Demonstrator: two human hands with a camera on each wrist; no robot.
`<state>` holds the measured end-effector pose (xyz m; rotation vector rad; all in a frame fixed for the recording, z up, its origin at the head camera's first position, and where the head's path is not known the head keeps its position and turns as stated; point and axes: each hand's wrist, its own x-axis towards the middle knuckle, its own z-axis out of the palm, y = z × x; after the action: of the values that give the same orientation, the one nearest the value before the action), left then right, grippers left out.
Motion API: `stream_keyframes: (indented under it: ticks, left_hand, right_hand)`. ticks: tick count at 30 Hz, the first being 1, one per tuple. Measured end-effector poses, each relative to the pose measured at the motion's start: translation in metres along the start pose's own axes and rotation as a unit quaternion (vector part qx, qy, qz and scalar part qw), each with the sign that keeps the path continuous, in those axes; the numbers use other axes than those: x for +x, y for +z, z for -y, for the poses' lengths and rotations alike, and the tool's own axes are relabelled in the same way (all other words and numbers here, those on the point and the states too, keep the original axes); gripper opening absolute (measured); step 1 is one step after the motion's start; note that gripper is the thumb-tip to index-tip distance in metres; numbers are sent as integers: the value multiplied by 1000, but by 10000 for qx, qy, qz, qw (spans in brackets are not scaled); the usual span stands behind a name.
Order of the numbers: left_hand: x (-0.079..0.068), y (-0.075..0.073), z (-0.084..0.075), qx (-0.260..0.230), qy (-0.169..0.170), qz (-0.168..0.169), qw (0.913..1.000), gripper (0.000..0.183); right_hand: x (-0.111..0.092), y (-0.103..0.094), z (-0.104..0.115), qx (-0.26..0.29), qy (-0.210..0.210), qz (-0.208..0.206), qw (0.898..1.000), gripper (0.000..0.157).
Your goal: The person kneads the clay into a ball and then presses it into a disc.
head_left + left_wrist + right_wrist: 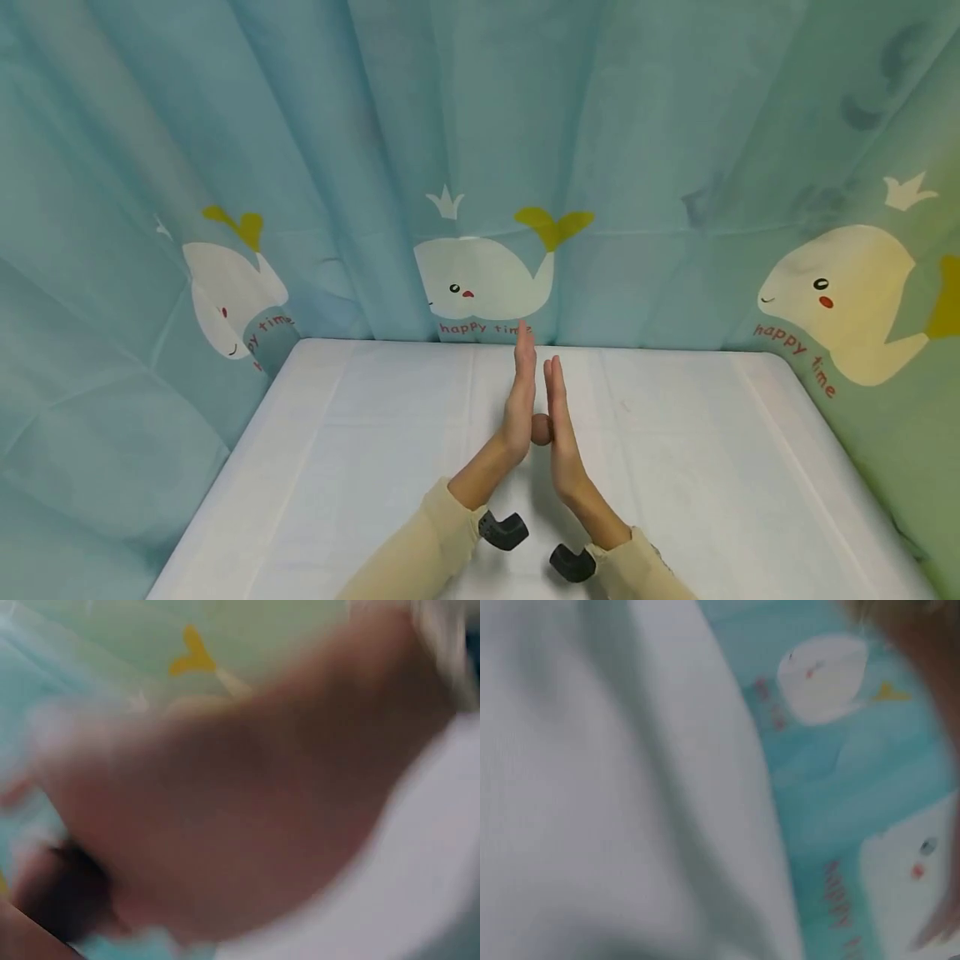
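A small brown ball (541, 429) sits between the two palms in the head view. My left hand (519, 408) is on its left side, fingers straight and pointing away from me. From the right, my right hand (564, 442) faces it with straight fingers and a flat palm against the ball. The fingertips of the two hands are apart, the left ones reaching farther forward. In the left wrist view the left hand (225, 802) is a large blur, with a dark rounded shape at its lower left. Only a blurred strip of the right hand (949, 900) shows in the right wrist view.
A white-covered table (390, 433) lies under the hands. Behind it and at both sides hangs a blue-green curtain (660, 125) printed with whales. Black curved camera mounts (504, 532) stick out from both wrists, close to each other below the palms.
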<state>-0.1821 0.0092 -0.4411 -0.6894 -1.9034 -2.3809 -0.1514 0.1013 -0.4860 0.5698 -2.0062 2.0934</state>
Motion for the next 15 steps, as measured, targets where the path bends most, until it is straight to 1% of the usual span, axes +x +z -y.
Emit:
stream_keyframes:
  ticks: [1,3,5,7,9,11,13,15]
  left_hand:
    - [2,-2,3,93,50,-38,9999,60]
    - [1,-3,11,269,109,22,9996,58]
    - [-3,-1,18,339,145,187,9991,57]
    - [-10,4,19,224,147,410,9988,58]
    - [-14,9,13,-24,202,541,9983,61]
    - [-15,13,4,-215,264,622,9975,63]
    - [-13,13,-3,-230,351,630,9971,66]
    - [-7,11,-7,-127,333,510,9981,65]
  right_hand:
    - [-1,3,5,7,-80,45,10000,54]
    - [1,5,15,6,-212,16,9998,54]
    - [10,2,24,66,-333,-95,9994,55]
    - [21,-6,26,123,-352,-277,9989,55]
    - [31,-15,22,201,-325,-464,9982,55]
    - [36,-22,13,302,-203,-611,9975,55]
    - [32,-22,4,292,-146,-582,9978,55]
    - [22,-16,0,301,-87,-434,9986,55]
